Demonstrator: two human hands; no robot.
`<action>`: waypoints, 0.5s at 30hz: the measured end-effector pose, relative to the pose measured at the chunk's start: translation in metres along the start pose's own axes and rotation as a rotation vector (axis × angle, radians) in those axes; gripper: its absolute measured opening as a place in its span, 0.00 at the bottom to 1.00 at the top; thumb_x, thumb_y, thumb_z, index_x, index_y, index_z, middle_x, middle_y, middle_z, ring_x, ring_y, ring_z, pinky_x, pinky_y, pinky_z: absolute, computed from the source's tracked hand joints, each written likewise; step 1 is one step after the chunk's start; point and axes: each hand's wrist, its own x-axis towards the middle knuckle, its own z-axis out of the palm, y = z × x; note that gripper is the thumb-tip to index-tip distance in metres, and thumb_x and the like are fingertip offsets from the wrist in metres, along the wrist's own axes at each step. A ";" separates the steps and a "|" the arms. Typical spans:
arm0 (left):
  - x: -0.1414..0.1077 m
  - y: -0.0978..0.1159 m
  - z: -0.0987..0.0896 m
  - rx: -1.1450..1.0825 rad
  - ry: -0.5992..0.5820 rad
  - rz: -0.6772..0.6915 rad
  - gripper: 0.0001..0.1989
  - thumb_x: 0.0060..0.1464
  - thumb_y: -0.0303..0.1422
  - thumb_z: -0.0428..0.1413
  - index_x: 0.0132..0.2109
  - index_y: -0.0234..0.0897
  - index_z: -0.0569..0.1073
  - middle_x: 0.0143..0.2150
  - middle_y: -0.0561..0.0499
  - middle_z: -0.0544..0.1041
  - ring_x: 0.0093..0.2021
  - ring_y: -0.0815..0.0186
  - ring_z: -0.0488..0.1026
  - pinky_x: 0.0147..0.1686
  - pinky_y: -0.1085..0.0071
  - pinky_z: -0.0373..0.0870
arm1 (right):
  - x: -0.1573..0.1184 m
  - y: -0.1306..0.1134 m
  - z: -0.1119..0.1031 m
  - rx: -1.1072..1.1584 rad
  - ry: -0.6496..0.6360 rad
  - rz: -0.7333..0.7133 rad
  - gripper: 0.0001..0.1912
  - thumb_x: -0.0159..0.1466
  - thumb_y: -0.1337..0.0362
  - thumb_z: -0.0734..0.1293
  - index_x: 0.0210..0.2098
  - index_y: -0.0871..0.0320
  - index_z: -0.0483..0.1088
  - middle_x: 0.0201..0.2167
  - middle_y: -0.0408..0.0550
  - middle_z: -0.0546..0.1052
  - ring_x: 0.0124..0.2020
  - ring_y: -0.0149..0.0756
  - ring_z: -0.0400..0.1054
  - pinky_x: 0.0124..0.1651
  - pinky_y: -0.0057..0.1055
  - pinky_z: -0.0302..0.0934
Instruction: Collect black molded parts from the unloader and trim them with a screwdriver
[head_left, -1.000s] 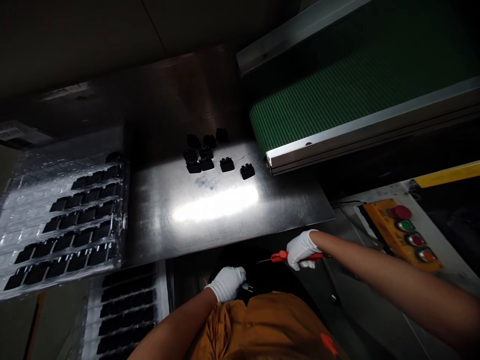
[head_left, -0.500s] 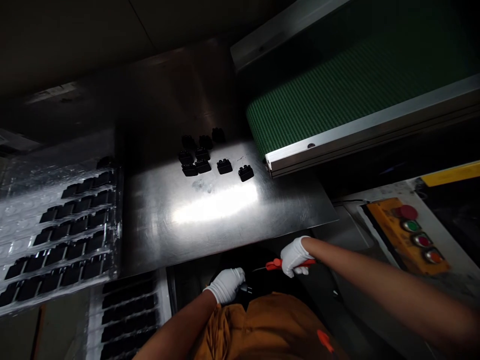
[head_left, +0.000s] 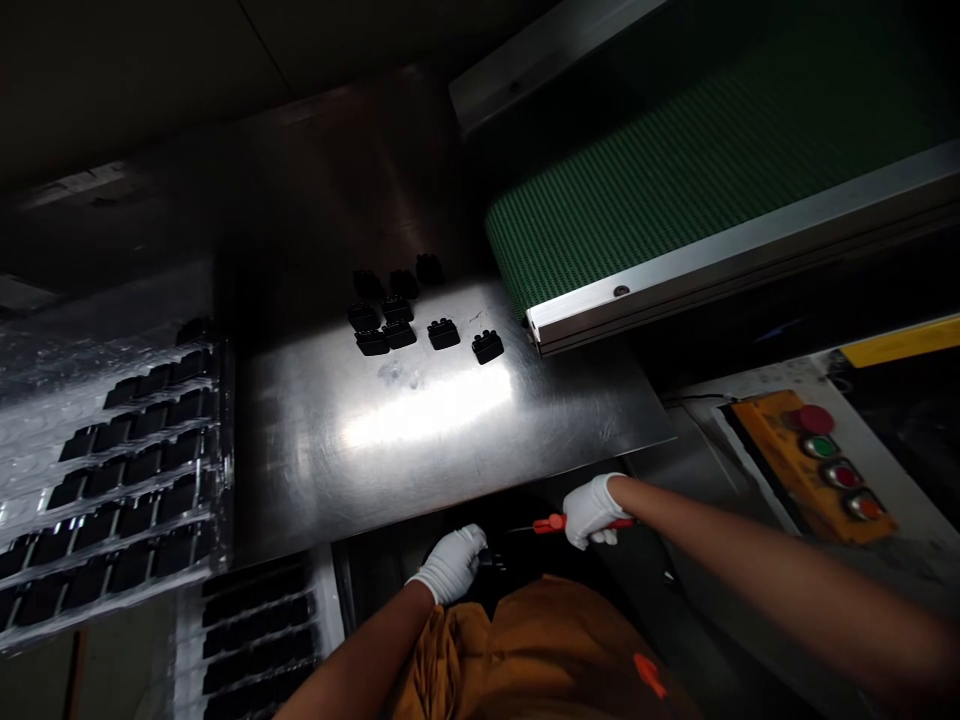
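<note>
My left hand (head_left: 451, 566), in a white glove, is closed round a small black plastic part (head_left: 493, 559) just in front of my body; most of it is hidden by the fingers and the dark behind. In a white glove too, my right hand (head_left: 590, 511) grips a red-handled tool (head_left: 551, 523). Its thin metal tip points left toward the black part, with a gap between them; whether it is a blade or a rod I cannot make out. Beyond my hands, several black plastic pieces (head_left: 443, 334) with small knobs lie grouped on the steel table (head_left: 300, 480).
A clear plastic tray (head_left: 227, 430) with rows of black pieces stands at the left, with another tray (head_left: 330, 600) lower down. A green conveyor belt (head_left: 600, 220) ends over the table's right side. An orange control box (head_left: 787, 440) with coloured buttons sits at the right.
My left hand has turned slightly, and the black part in it has shifted up a little. The right hand keeps its grip on the red tool. The view has moved slightly.
</note>
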 end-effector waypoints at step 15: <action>0.024 -0.022 -0.007 0.081 0.087 -0.088 0.13 0.51 0.22 0.50 0.41 0.37 0.75 0.40 0.49 0.77 0.40 0.65 0.72 0.43 0.72 0.66 | -0.025 0.003 0.041 -0.213 0.332 -0.033 0.15 0.46 0.60 0.64 0.31 0.59 0.76 0.29 0.55 0.78 0.30 0.48 0.73 0.27 0.34 0.59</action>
